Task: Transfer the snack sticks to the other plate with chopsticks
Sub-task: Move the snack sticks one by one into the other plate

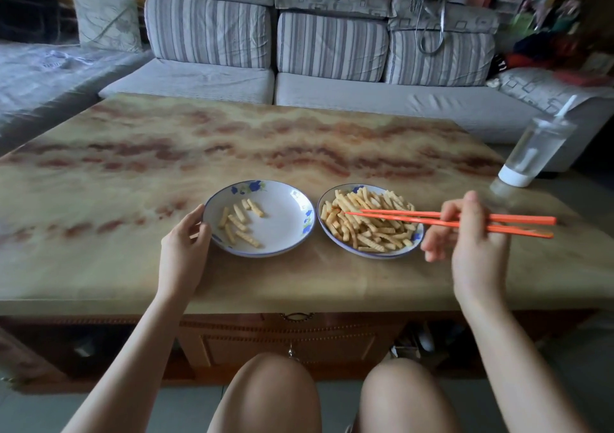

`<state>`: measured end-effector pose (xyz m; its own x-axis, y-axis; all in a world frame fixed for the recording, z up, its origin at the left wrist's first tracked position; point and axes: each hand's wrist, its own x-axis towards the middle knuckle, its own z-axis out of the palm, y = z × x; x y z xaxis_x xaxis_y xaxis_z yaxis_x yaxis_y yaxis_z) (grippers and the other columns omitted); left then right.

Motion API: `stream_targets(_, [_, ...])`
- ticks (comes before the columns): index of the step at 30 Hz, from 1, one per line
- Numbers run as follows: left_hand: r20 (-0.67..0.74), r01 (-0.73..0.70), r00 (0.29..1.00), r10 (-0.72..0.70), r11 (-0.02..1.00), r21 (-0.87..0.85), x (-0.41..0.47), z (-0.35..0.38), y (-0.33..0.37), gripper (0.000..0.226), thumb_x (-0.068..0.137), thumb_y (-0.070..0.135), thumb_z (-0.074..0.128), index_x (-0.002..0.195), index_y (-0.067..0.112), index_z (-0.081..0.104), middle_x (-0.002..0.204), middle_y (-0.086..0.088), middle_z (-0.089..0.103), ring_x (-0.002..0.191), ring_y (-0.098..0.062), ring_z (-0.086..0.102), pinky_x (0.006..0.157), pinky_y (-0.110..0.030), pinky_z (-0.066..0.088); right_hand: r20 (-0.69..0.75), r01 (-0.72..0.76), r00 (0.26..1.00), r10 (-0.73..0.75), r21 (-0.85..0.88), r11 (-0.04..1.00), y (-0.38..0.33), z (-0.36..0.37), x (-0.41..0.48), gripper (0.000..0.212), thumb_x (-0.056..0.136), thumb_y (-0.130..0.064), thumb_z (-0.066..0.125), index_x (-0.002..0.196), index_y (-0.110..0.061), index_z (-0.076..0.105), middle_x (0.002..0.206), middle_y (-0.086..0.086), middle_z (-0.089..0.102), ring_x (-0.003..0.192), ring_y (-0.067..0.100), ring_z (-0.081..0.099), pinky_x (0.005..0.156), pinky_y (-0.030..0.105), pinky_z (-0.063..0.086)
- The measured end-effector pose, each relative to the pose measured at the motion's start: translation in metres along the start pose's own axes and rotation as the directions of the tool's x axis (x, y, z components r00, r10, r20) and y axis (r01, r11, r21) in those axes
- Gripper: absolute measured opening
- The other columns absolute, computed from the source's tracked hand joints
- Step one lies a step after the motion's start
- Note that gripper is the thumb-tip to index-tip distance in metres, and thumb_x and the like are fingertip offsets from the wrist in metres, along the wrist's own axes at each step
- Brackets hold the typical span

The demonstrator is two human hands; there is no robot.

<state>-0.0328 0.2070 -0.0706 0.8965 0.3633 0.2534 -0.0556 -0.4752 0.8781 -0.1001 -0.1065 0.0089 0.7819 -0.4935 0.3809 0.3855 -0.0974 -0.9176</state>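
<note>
snack sticks (365,237) ridged, yellow | right hand (471,233) pinches orange chopsticks (398,219), seemingly empty | left hand (184,237) grips plate (282,230)

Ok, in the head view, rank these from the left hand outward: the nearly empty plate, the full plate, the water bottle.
1. Nearly empty plate: the left hand holds its left rim.
2. Full plate: next one to the right, under the chopsticks.
3. Water bottle: far right edge of the table.

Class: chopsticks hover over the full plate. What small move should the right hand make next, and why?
Probably lower the chopsticks and pinch one snack stick: their tips hover apart above the pile on the full plate, gripping nothing, while the left hand holds the nearly empty plate.
</note>
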Motion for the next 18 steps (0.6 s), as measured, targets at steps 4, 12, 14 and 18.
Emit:
stream_targets(4, [-0.004,0.006,1.0,-0.006,1.0,-0.001,-0.001,0.0,0.001,0.039,0.094,0.013,0.047,0.131,0.019,0.057,0.104,0.009,0.06,0.093,-0.005,0.053,0.077,-0.018,0.037,-0.015,-0.036,0.999,0.035,-0.047,0.998,0.0,-0.023,-0.001,0.043,0.104,-0.025,0.033,0.067,-0.009,0.047,0.039,0.007,0.05,0.031,0.017,0.044,0.034,0.019,0.033])
stream_targets(12, [-0.007,-0.002,1.0,0.002,1.0,0.0,-0.001,0.0,0.002,0.039,0.093,0.011,0.047,0.131,0.017,0.057,0.102,0.011,0.057,0.095,-0.003,0.052,0.08,-0.019,0.036,0.017,-0.043,0.999,0.045,-0.118,0.992,0.001,-0.033,-0.005,0.043,0.104,-0.027,0.033,0.068,-0.008,0.049,0.038,0.01,0.05,0.029,0.02,0.041,0.035,0.022,0.026])
stream_targets(14, [-0.006,-0.003,1.0,0.003,1.0,0.0,-0.001,0.0,0.001,0.039,0.094,0.011,0.047,0.131,0.018,0.057,0.102,0.012,0.057,0.096,-0.003,0.052,0.081,-0.019,0.036,0.015,-0.027,0.999,0.029,-0.1,0.995,-0.004,-0.03,-0.006,0.043,0.104,-0.027,0.033,0.068,-0.008,0.049,0.039,0.011,0.05,0.029,0.02,0.041,0.035,0.022,0.027])
stream_targets(18, [-0.003,-0.004,1.0,0.004,1.0,-0.001,-0.001,0.0,0.001,0.039,0.094,0.013,0.047,0.131,0.019,0.057,0.104,0.013,0.057,0.096,-0.002,0.052,0.08,-0.02,0.036,0.016,0.019,1.0,-0.018,-0.017,1.0,-0.014,-0.012,-0.007,0.043,0.104,-0.025,0.033,0.069,-0.009,0.05,0.039,0.007,0.05,0.031,0.019,0.042,0.035,0.021,0.032])
